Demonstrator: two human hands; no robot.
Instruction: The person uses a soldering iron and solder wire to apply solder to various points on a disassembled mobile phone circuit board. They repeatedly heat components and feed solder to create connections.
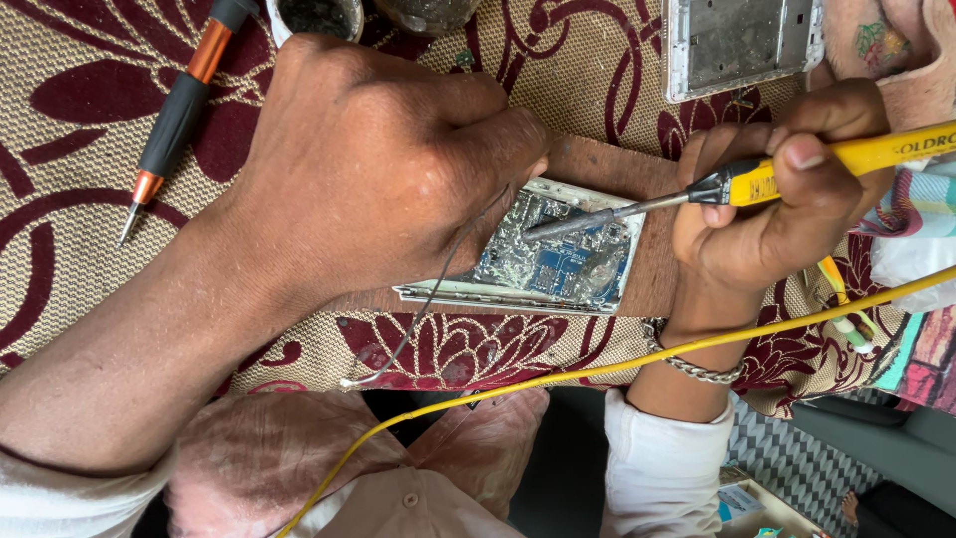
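Patterned cloth (60, 60), tan with dark maroon scrollwork, covers the surface across the whole view. At far left a precision screwdriver (177, 112) with black grip and orange bands lies on the cloth, tip pointing down-left, well apart from both hands. Near the top edge, just above the left hand, sit the rims of two small round containers (319, 15), contents not readable.

Left hand (383, 164): curled into a loose fist, knuckles up, pressing down on the left part of a circuit board (558, 264). A thin grey solder wire (423, 309) runs out from under this hand and trails down to the cloth; the fingertips are hidden, so how the wire is pinched cannot be told.

Circuit board: blue, with silvery shielding and solder patches, sitting in a pale metal frame. It lies on a brown wooden block (607, 164) at centre, between the two hands.

Right hand (787, 189): closed in a pen-style grip around the yellow handle of a soldering iron (737, 184). The iron's metal tip points left and rests on the upper part of the board. A chain bracelet (697, 369) circles the right wrist. A yellow cord (597, 371) crosses below the block, running from lower left to the right edge.

Top right: a silver phone frame (742, 40) lies on the cloth, apart from the hands.
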